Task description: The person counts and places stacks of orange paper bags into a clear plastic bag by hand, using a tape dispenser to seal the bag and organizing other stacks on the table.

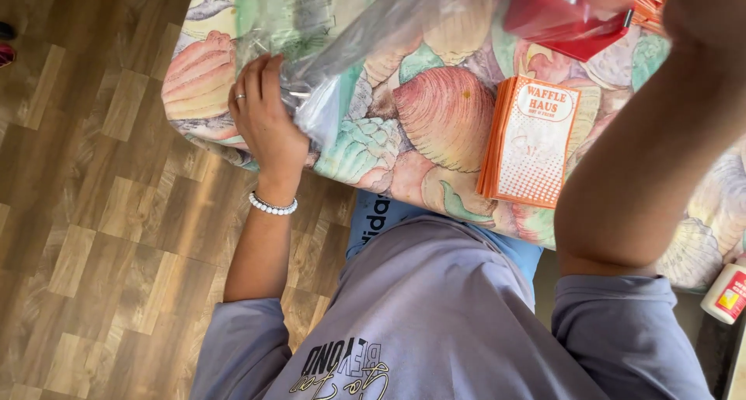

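My left hand (263, 113), with a ring and a pearl bracelet, grips one end of a clear plastic bag (365, 27) over a table covered with a seashell-patterned cloth (435, 105). The bag stretches up to the right toward a red object (571, 15) at the top edge. My right forearm (645, 159) rises to the top right corner; its hand is mostly cut off by the frame there, close to the red object. A stack of flat orange-and-white paper sleeves (530, 140) lies on the cloth between my arms.
Wood-pattern flooring (93, 213) fills the left side. A small white bottle with a red label (729, 293) stands at the right edge below the table. My grey shirt fills the bottom middle.
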